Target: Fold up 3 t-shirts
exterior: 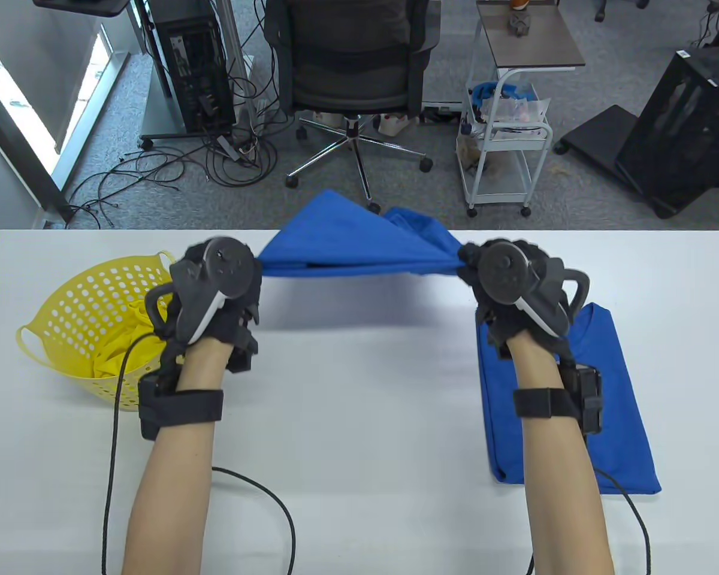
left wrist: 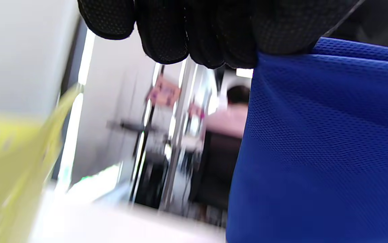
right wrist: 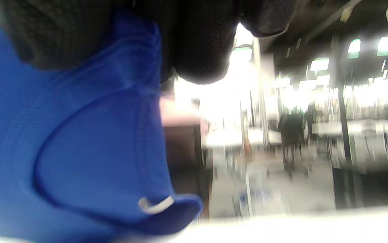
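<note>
A blue t-shirt (exterior: 353, 245) is stretched in the air above the white table (exterior: 359, 389), held taut between both hands. My left hand (exterior: 248, 269) grips its left end; in the left wrist view the curled gloved fingers (left wrist: 194, 37) clamp the blue mesh cloth (left wrist: 322, 141). My right hand (exterior: 470, 263) grips the right end; in the right wrist view the fingers (right wrist: 194, 44) hold the cloth (right wrist: 79, 141) near its collar. A folded blue t-shirt (exterior: 623, 413) lies flat at the right, partly under my right forearm. A yellow t-shirt (exterior: 117, 353) sits in the yellow basket (exterior: 78, 317).
The perforated basket stands near the table's left edge, just left of my left hand. Black glove cables (exterior: 275, 509) trail over the near part of the table. Beyond the far edge are an office chair (exterior: 353, 66), a white cart (exterior: 503, 150) and computer towers.
</note>
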A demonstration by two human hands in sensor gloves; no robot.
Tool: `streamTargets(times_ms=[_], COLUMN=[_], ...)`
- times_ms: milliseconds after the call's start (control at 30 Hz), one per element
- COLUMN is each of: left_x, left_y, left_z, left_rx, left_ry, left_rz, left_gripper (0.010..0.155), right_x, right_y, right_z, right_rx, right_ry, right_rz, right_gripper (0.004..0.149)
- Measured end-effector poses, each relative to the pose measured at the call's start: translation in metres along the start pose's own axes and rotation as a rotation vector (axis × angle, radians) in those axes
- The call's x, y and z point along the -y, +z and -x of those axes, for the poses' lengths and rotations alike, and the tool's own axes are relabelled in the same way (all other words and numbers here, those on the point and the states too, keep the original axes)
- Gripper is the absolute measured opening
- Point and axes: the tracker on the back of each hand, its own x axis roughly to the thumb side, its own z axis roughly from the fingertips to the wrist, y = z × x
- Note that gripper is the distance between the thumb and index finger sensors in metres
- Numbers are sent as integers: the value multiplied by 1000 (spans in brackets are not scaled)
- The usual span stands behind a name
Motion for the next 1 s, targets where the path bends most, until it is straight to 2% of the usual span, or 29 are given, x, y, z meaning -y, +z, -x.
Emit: streamTargets(times_ms=[33, 133, 200, 267, 367, 533, 667, 867, 1000], left_x=[26, 72, 84, 85, 77, 55, 28, -40, -64], left_y=[12, 41, 56, 67, 85, 106, 123, 147, 146], left_z=[5, 15, 21, 25, 27, 30, 32, 28, 21], left_rx=[-7, -10, -16, -15, -9, -4, -11, 0, -11], left_ry=[-21, -69, -87, -82, -99, -112, -89, -64, -76], left_rz=[93, 273, 340, 381, 397, 412, 405, 321, 295], left_gripper=[38, 38, 39, 39, 39, 39, 39, 40, 40], right_x=[-24, -62, -78, -83, -81, -63, -32, 35, 56], right_y=[15, 46, 64, 77, 93, 108, 120, 136, 133], right_z=[6, 14, 16, 17, 16, 10, 2, -13, -18], right_rx=[-9, -10, -2, 0, 17, 57, 87, 114, 101], right_ry=[11, 15, 10, 4, 5, 25, 20, 52, 50], right_rz=[-115, -230, -284, -311, -331, -356, -363, -270, -258], right_gripper=[41, 41, 41, 41, 41, 41, 40, 40, 40])
